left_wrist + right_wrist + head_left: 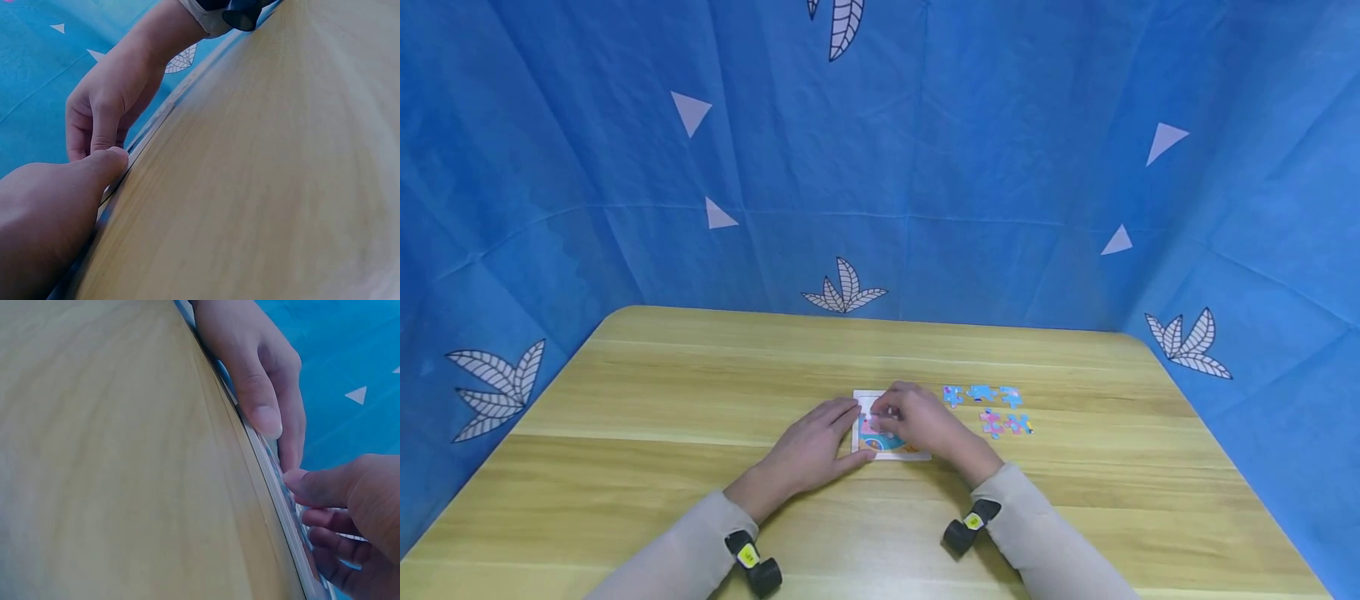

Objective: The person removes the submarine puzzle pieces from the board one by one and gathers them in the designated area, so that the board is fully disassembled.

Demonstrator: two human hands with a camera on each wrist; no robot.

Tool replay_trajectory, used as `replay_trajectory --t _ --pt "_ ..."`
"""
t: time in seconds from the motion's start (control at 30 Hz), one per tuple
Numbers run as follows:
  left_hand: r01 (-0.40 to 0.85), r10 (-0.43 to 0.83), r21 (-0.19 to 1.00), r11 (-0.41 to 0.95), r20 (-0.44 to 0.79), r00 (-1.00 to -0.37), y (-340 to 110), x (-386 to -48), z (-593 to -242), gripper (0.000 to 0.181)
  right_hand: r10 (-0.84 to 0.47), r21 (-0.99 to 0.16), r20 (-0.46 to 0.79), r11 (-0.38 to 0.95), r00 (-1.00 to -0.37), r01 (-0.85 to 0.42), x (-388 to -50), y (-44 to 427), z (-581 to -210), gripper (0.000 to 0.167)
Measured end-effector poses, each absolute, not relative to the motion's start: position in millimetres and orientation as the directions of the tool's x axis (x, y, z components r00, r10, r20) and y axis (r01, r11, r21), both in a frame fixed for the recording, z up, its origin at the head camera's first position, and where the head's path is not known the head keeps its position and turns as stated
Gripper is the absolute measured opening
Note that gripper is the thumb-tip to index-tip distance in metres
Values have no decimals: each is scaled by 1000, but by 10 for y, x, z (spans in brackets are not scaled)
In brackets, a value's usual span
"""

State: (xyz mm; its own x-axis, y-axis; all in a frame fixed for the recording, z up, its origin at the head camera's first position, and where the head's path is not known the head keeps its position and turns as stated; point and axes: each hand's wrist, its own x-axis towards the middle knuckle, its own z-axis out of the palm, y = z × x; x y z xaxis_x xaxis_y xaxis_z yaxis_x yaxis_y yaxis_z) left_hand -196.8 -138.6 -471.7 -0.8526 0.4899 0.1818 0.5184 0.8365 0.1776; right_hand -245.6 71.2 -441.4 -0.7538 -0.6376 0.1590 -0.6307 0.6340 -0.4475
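A small jigsaw puzzle in a white-bordered tray [904, 457] lies flat on the table, its lower part showing blue, pink and orange picture. My left hand [811, 446] rests on the tray's left side, fingers extended along the upper left border and thumb at the lower one. Over the tray's middle, my right hand [919, 421] has thumb and fingers bent together, pinching a puzzle piece [875, 417] low against the tray; most of the piece is hidden. In the right wrist view the thumb [312, 486] and curled fingers are close to the tray's surface.
Right of the tray lie loose puzzle pieces: a row of three blue ones [982, 392] behind, two pink-and-blue ones [992, 423] in front. All of it sits on a wooden table [1075, 517]. A blue patterned cloth [970, 167] hangs around the back and sides.
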Motion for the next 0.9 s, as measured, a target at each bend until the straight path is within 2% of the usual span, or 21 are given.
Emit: replay_trajectory --t 0.53,0.9 --pt "510 477 204 836 193 -858 -1376 -1979 -4705 81 -612 -444 151 660 -776 -606 -2437 655 -4446 10" --pt "465 431 243 851 181 -884 -1336 -1964 -4692 71 -608 -444 143 666 -781 -600 -2431 646 -4482 9"
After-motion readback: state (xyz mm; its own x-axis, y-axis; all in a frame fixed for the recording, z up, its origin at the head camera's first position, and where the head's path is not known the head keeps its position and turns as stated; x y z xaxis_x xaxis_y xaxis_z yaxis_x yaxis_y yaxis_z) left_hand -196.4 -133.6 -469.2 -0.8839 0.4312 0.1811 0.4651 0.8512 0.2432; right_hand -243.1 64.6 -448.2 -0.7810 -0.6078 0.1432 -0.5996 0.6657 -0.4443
